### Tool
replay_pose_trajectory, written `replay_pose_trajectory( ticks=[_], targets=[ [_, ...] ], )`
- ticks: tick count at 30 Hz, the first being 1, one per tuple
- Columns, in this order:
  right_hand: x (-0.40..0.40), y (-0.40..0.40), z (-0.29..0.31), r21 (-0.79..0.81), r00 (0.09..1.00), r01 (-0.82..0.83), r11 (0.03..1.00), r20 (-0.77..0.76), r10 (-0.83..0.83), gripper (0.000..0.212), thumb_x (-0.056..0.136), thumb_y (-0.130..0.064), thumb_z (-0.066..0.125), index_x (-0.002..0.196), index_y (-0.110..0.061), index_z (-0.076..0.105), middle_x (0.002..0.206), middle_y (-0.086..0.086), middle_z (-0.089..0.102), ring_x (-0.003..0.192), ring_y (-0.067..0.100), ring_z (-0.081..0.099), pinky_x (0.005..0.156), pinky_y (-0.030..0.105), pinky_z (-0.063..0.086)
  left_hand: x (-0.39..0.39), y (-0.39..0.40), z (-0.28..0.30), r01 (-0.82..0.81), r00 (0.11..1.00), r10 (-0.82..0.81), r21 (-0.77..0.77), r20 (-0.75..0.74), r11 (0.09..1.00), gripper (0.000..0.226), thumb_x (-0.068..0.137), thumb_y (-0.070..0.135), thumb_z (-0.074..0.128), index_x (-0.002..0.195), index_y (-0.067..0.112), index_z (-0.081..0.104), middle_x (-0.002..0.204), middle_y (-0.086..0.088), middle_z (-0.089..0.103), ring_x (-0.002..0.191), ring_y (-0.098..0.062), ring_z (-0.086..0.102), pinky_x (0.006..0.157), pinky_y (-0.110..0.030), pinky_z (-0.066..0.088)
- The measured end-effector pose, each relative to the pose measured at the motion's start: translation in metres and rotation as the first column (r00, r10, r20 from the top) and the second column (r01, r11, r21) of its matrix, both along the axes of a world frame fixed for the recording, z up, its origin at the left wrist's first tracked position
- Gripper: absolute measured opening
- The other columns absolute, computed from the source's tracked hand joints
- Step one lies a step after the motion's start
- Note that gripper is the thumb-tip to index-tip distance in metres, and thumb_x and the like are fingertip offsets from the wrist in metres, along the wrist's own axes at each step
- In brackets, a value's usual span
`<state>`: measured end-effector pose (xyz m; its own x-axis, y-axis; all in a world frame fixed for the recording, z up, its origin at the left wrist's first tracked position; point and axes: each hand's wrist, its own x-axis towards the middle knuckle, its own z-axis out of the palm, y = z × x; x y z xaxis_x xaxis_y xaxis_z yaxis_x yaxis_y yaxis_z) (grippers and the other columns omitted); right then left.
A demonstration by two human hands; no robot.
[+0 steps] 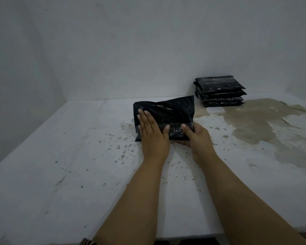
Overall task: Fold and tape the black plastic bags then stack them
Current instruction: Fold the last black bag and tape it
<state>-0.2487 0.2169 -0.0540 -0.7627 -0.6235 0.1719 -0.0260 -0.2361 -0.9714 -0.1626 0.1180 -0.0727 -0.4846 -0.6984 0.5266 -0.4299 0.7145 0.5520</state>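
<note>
A folded black plastic bag [171,112] lies on the white table [60,156], glossy with clear tape across its near part. My left hand [150,128] lies flat on the bag's left half, fingers straight, pressing it down. My right hand [196,137] grips the bag's near right corner, thumb on top and fingers curled under the edge. A stack of several folded, taped black bags [219,91] stands at the back right against the wall.
The table top is worn, with brownish peeled patches [254,124] on the right and small specks in the middle. White walls close off the back and left. The table's near edge runs along the bottom of the view.
</note>
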Motion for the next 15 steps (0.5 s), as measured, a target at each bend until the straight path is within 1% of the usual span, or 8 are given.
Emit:
replay_pose_trajectory(
  ticks=[4,6,8,10,12,14,15],
  targets=[
    [-0.001,0.000,-0.001,0.000,1.000,0.009,1.000,-0.002,-0.009,0.025,0.095,-0.021,0.058,0.118,-0.012,0.063,0.111,0.006,0.070,0.102,0.020,0.068,0.079,0.044,0.059,0.002,0.001,0.003,-0.028,0.999,0.032,0.122,-0.034,0.992,0.080,0.100,0.049,0.025,0.146,0.006,-0.024,0.156,-0.010,-0.031,0.145,-0.018,-0.026,0.115,-0.026,-0.019],
    [-0.001,0.000,-0.001,-0.014,1.000,0.014,1.000,0.015,-0.014,0.028,0.095,-0.021,0.058,0.121,-0.011,0.061,0.113,0.006,0.069,0.104,0.020,0.067,0.077,0.042,0.060,0.003,-0.001,0.006,-0.036,0.996,0.054,0.240,-0.073,0.970,0.077,0.103,0.044,0.025,0.148,0.003,-0.022,0.157,-0.011,-0.029,0.147,-0.020,-0.023,0.116,-0.026,-0.016],
    [-0.002,0.000,-0.001,-0.033,0.999,0.013,0.999,0.049,-0.011,0.029,0.096,-0.020,0.057,0.123,-0.009,0.059,0.115,0.007,0.068,0.105,0.020,0.066,0.074,0.038,0.060,0.005,-0.003,0.009,-0.008,0.990,0.057,0.358,-0.128,0.934,0.076,0.104,0.043,0.026,0.149,0.004,-0.020,0.159,-0.010,-0.025,0.148,-0.020,-0.019,0.119,-0.028,-0.011],
    [-0.002,0.001,-0.001,-0.045,0.997,0.009,0.999,0.075,-0.006,0.028,0.096,-0.019,0.057,0.122,-0.009,0.060,0.114,0.006,0.068,0.105,0.018,0.065,0.073,0.037,0.060,0.007,-0.003,0.013,0.028,0.983,0.053,0.431,-0.175,0.902,0.076,0.103,0.045,0.028,0.151,0.007,-0.017,0.163,-0.009,-0.013,0.150,-0.021,-0.007,0.122,-0.032,0.001],
    [-0.001,0.001,0.001,-0.057,0.996,0.006,0.998,0.093,-0.001,0.024,0.096,-0.017,0.056,0.118,-0.010,0.061,0.112,0.004,0.069,0.103,0.017,0.066,0.071,0.035,0.059,0.011,-0.004,0.016,0.045,0.974,0.066,0.476,-0.215,0.878,0.076,0.102,0.047,0.031,0.154,0.010,-0.010,0.163,-0.010,0.003,0.150,-0.022,0.007,0.119,-0.035,0.014],
    [-0.002,0.002,0.001,-0.061,0.994,0.008,0.998,0.111,-0.002,0.019,0.096,-0.016,0.055,0.114,-0.011,0.062,0.109,0.004,0.069,0.101,0.017,0.066,0.070,0.034,0.059,0.014,-0.009,0.017,0.049,0.966,0.083,0.487,-0.247,0.872,0.074,0.101,0.048,0.034,0.156,0.010,0.000,0.160,-0.011,0.017,0.147,-0.024,0.019,0.116,-0.036,0.022],
    [-0.003,0.002,0.001,-0.060,0.993,0.012,0.998,0.119,-0.005,0.017,0.096,-0.016,0.055,0.111,-0.011,0.062,0.108,0.005,0.069,0.102,0.019,0.066,0.071,0.035,0.060,0.016,-0.012,0.018,0.053,0.961,0.087,0.483,-0.262,0.874,0.072,0.101,0.049,0.037,0.155,0.009,0.011,0.157,-0.012,0.025,0.144,-0.025,0.026,0.115,-0.036,0.026]
  ],
)
